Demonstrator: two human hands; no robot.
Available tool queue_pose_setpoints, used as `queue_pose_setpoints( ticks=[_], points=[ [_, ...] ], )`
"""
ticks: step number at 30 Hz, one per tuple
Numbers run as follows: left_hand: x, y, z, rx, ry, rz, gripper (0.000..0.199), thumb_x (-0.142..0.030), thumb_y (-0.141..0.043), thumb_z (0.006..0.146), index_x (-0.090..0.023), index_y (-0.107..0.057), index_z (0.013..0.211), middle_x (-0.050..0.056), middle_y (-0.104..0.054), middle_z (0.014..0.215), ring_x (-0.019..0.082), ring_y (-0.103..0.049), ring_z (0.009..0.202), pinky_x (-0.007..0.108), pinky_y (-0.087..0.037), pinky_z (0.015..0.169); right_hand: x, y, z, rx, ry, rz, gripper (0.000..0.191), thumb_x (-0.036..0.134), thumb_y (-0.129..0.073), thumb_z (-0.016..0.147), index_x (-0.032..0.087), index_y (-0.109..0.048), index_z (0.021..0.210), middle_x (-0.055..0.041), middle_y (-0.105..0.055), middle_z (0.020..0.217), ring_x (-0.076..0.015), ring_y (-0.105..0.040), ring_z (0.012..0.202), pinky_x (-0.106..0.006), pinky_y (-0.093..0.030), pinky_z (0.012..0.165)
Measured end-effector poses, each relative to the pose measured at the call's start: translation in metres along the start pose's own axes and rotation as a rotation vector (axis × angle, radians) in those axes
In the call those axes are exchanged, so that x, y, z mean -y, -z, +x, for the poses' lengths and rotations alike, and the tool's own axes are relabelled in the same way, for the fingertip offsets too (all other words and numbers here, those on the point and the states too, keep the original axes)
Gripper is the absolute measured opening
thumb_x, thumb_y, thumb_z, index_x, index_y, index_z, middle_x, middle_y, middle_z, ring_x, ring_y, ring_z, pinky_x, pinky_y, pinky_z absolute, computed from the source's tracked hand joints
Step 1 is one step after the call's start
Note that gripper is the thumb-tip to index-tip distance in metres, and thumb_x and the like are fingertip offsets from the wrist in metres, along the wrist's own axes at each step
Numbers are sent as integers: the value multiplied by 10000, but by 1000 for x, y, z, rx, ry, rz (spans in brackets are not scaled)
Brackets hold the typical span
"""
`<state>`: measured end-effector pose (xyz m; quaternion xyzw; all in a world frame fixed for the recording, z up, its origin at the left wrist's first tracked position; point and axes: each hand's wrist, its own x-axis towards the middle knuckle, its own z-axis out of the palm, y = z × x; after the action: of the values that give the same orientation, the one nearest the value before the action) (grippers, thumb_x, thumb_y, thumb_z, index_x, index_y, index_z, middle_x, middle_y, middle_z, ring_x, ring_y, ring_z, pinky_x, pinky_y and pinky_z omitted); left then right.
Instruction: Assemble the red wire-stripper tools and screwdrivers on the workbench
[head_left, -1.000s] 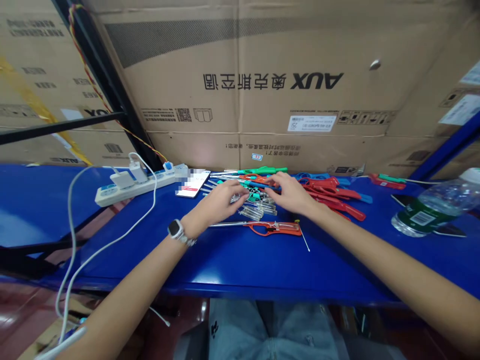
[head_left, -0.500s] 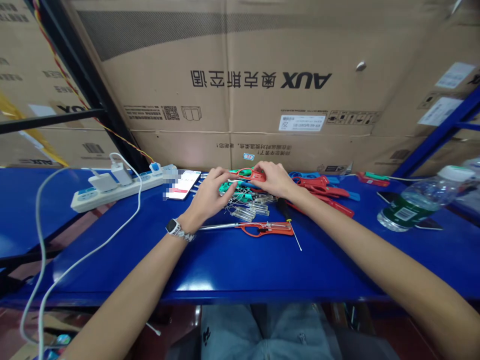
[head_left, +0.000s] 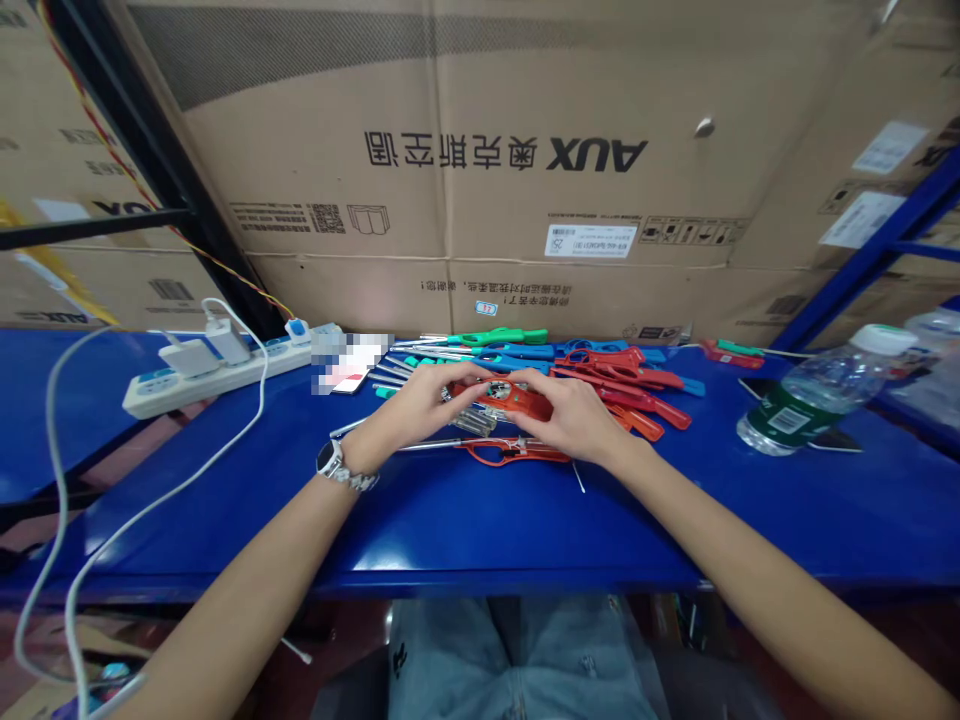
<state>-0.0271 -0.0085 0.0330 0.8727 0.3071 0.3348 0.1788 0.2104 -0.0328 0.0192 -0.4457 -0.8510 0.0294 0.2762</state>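
Both hands meet above the blue shelf (head_left: 525,530) and hold one red lighter handle (head_left: 512,398) between them. My left hand (head_left: 416,410), with a watch on the wrist, grips its left end. Its right end sits in the fingers of my right hand (head_left: 566,415). Just below them lies a red long-nosed lighter (head_left: 495,450) with a metal tube pointing left. Behind the hands is a pile of red, blue and green lighters (head_left: 600,375) and small clear parts (head_left: 469,420).
A white power strip (head_left: 202,375) with chargers and a white cable stands at the left, a phone (head_left: 349,368) beside it. A plastic water bottle (head_left: 817,395) lies at the right. Large cardboard boxes (head_left: 487,170) wall off the back.
Both hands reached into the pile at the back, took up a red lighter handle, and drew it toward me. The camera view also drifted to the right.
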Motion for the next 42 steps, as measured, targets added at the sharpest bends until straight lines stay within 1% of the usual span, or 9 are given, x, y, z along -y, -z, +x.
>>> queue_pose_setpoints(
  ticks=[3,7,10,12,17,22,31,38,42],
  points=[
    [8,3,0,-35,28,30,239,-331,-551,1008,-198,-721,1113,53,-772,1018,181,-696,880,300,-527,749,-6,-1,5,-17,34,-23,394,416,-642,930,259,-650,1291,-80,-714,1134,-256,-681,953,-343,-473,723],
    [25,6,-1,-87,41,186,232,-312,-524,1019,-186,-691,1120,80,-716,1035,203,-664,929,340,-532,798,-19,-2,16,31,-23,-146,419,450,-584,963,229,-664,1309,-112,-691,1071,-276,-654,921,-367,-454,704],
    [39,5,-2,-128,76,261,160,-240,-543,990,-167,-650,1083,86,-654,1046,193,-637,880,353,-536,797,-31,-8,27,34,-29,-220,401,439,-544,977,210,-680,1277,-131,-693,1038,-282,-629,891,-425,-446,774],
    [45,1,-2,-93,72,291,108,-204,-571,968,-169,-638,1045,76,-629,1038,195,-624,889,360,-533,817,-37,-14,35,24,-50,-268,404,415,-519,980,207,-666,1294,-143,-697,1065,-300,-621,933,-460,-435,823],
    [46,-8,3,107,3,422,109,-221,-658,940,-165,-696,1025,82,-612,1014,244,-603,959,387,-510,849,-43,-23,45,23,-98,-368,438,381,-517,966,161,-643,1324,-173,-666,1090,-349,-586,1023,-498,-411,867],
    [48,-12,9,164,-48,515,143,-244,-664,945,-158,-728,1041,99,-639,1043,271,-589,1017,404,-487,874,-38,-24,39,-109,-73,-313,375,347,-578,935,192,-668,1265,-150,-626,1137,-338,-557,1065,-459,-406,859],
    [51,-11,16,145,-162,539,153,-239,-597,981,-170,-734,987,104,-640,1051,281,-585,1067,443,-501,921,-30,-26,28,-185,-18,-155,214,290,-621,922,205,-710,1097,-96,-654,1061,-295,-574,1015,-431,-402,843],
    [51,-11,16,-23,-105,246,163,-258,-580,988,-167,-711,952,88,-646,1031,234,-615,1022,402,-527,922,-19,-23,26,-199,10,-68,183,316,-597,945,218,-712,1048,-90,-645,1042,-286,-571,1011,-430,-381,859],
    [51,-9,11,58,-108,249,145,-241,-602,944,-176,-721,992,97,-645,1055,252,-610,1047,444,-519,951,-16,-25,25,-172,6,-57,179,314,-589,944,228,-711,1043,-91,-640,1047,-289,-565,1022,-425,-373,850]
  ],
)
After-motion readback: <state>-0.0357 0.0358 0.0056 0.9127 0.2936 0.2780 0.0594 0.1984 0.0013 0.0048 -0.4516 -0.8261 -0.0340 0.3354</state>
